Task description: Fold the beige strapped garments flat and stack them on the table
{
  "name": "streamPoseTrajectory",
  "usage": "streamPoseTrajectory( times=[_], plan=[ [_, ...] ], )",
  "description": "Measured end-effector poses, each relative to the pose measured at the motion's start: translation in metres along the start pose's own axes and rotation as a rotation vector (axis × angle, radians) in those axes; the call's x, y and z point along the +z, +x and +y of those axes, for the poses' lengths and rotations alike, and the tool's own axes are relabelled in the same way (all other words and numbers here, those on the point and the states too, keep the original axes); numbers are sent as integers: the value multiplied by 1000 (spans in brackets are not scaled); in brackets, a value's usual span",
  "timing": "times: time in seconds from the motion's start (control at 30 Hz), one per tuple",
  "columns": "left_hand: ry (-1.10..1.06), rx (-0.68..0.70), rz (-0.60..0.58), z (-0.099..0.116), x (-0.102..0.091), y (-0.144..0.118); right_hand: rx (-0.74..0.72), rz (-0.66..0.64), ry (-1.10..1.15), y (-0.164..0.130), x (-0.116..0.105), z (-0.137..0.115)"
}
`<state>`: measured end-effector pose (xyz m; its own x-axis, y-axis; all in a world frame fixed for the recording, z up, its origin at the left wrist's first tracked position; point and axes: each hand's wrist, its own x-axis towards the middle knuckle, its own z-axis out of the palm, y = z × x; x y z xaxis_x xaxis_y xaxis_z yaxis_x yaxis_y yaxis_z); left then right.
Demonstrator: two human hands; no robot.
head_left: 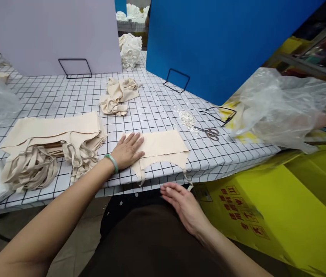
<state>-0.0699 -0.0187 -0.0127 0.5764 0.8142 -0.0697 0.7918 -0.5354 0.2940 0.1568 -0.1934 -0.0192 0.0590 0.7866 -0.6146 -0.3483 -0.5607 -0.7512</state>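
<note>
A beige strappy top [163,143] lies flat at the table's front edge, its thin straps hanging over toward me. My left hand [128,150], with a green bangle [112,163] on the wrist, rests palm down on the top's left part, fingers spread. Just below the edge, close to the right strap, my right hand [182,204] is held with its fingers stretched out and nothing visible in it. To the left, a neat stack of similar beige tops [56,129] has its straps [32,169] bunched at the front.
Crumpled beige pieces [118,96] lie farther back on the checked tablecloth [151,100]. Scissors [211,133], small white bits [187,118] and eyeglasses [223,115] are to the right. Blue [209,46] and lilac boards [50,34] stand behind; a yellow box [281,207] is below right.
</note>
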Motion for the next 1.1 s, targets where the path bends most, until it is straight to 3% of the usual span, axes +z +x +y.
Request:
streamPoseTrajectory(
  times=[0.1, 0.17, 0.27, 0.37, 0.43, 0.6, 0.83, 1.1],
  plan=[
    [-70, 72, 170, 11, -2, 2, -354, 374, -352, 17, -42, 1],
    [-175, 192, 354, 34, 5, 5, -518, 459, -564, 30, -61, -2],
    [-379, 382, 453, 86, 25, 13, -552, 309, -680, 45, -70, -9],
    [-465, 432, 374, 131, 48, 23, -426, 80, -548, 46, -71, -20],
    [-452, 418, 342, 146, 58, 29, -367, 10, -465, 40, -75, -28],
    [-434, 313, 340, 156, 64, 34, -321, -21, -413, 21, -91, -59],
    [-364, 300, 328, 162, 62, 27, -297, -256, -243, 6, -97, -129],
    [-377, 283, 365, 164, 59, 24, -540, -228, -232, 28, -73, -166]
  ],
)
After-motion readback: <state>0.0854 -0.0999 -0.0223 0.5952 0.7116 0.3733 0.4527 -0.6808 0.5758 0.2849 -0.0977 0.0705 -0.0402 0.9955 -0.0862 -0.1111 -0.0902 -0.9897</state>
